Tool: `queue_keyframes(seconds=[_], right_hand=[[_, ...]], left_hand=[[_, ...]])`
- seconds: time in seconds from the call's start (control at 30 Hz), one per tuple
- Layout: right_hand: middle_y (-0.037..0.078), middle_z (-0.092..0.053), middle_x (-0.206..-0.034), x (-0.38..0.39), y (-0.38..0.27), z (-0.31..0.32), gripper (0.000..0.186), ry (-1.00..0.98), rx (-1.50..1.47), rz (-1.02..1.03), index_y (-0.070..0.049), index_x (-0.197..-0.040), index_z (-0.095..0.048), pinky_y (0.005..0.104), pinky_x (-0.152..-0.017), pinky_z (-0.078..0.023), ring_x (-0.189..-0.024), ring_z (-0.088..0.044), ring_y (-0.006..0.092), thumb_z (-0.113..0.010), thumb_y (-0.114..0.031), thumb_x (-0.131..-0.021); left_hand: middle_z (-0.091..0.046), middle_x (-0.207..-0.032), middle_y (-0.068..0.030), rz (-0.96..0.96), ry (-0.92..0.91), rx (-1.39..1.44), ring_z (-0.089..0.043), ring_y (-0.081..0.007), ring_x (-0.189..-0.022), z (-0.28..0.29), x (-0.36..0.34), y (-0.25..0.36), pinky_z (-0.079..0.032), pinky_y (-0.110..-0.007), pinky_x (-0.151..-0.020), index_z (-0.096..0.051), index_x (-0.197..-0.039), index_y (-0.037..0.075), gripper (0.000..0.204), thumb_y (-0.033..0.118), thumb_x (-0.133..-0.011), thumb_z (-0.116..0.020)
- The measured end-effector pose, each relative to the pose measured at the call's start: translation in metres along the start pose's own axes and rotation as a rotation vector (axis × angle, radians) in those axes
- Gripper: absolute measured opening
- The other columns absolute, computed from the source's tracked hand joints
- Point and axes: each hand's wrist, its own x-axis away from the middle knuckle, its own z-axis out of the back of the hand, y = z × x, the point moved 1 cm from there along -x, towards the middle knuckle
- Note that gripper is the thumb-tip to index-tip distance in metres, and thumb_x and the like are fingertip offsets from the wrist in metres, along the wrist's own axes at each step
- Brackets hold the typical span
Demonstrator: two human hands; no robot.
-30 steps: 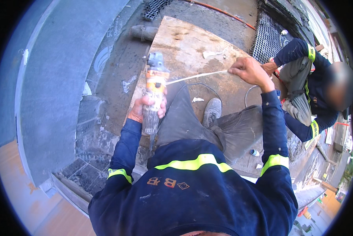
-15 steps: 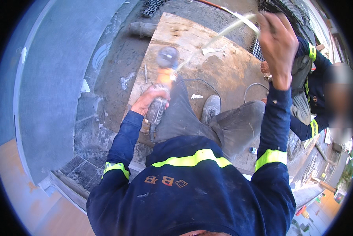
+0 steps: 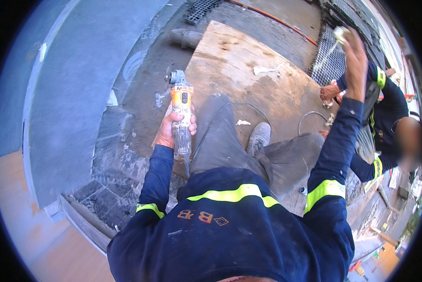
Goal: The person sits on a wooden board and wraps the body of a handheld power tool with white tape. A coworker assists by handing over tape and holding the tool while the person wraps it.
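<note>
My left hand (image 3: 177, 124) is wrapped around the dusty yellow-and-grey body of an angle grinder (image 3: 181, 96). The grinder points away from me above my left thigh, its thin disc (image 3: 168, 77) on the left side of the head and its cord end toward my lap. Raised far out at the upper right, my right hand (image 3: 356, 58) is closed on a pale strip of tape (image 3: 341, 35), bunched at the fingertips with a thin end trailing down. Part of that grip is blurred and turned away.
A stained plywood board (image 3: 248, 51) lies under my feet. Black plastic grids (image 3: 330, 56) and an orange hose (image 3: 279, 19) lie beyond it. A co-worker (image 3: 389, 103) crouches close at the right. A large grey panel (image 3: 74, 103) stands at the left; a cable (image 3: 255, 107) crosses the board.
The pale tape, stretched between the grinder and my right hand before, is now off the grinder and bunched in that hand. My right hand moved outward; the grinder turned more upright and swung left.
</note>
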Motion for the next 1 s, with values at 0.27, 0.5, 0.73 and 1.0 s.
queue_keyframes(seconds=[0.27, 0.5, 0.73, 1.0], right_hand=[[0.007, -0.078, -0.104, -0.026, -0.093, -0.106, 0.015, 0.192, 0.077, -0.157, -0.001, -0.112, -0.078, 0.0263, -0.076, -0.059, -0.086, -0.072, 0.0111, -0.072, -0.01, -0.102], [0.025, -0.046, -0.162, -0.04, 0.001, -0.168, 0.061, -0.13, 0.648, 0.336, -0.006, -0.157, -0.048, 0.0433, -0.123, -0.042, -0.149, -0.048, 0.0343, -0.062, -0.008, -0.098], [0.016, -0.078, -0.101, 0.176, -0.026, -0.224, 0.075, -0.509, -0.18, -0.507, 0.001, -0.147, -0.057, 0.0411, -0.087, -0.06, -0.094, -0.075, 0.0242, -0.066, -0.055, -0.099], [0.007, -0.071, -0.104, 0.299, -0.081, -0.29, 0.057, -0.523, -0.878, -0.794, 0.0, -0.144, -0.05, 0.0238, -0.048, -0.05, -0.059, -0.059, 0.0077, -0.072, -0.034, -0.104]], left_hand=[[-0.067, -0.093, -0.0177, 0.085, -0.008, 0.012, -0.07, -0.0297, -0.073, 0.001, -0.003, -0.038, -0.06, -0.044, -0.068, -0.053, -0.133, 0.001, 0.061, 0.018, -0.079, -0.075], [-0.066, -0.093, -0.0167, 0.104, 0.02, 0.012, -0.067, -0.0277, -0.072, 0.004, 0.004, -0.052, -0.058, -0.043, -0.069, -0.051, -0.136, 0.001, 0.066, 0.021, -0.078, -0.076], [-0.067, -0.094, -0.0167, 0.042, -0.121, 0.129, -0.069, -0.0284, -0.074, 0.006, -0.02, -0.057, -0.058, -0.044, -0.069, -0.052, -0.134, 0.001, 0.064, 0.023, -0.079, -0.075], [-0.063, -0.094, -0.0159, 0.072, -0.132, -0.104, -0.065, -0.0255, -0.072, 0.004, -0.027, -0.041, -0.057, -0.037, -0.066, -0.053, -0.134, -0.002, 0.064, 0.032, -0.083, -0.073]])
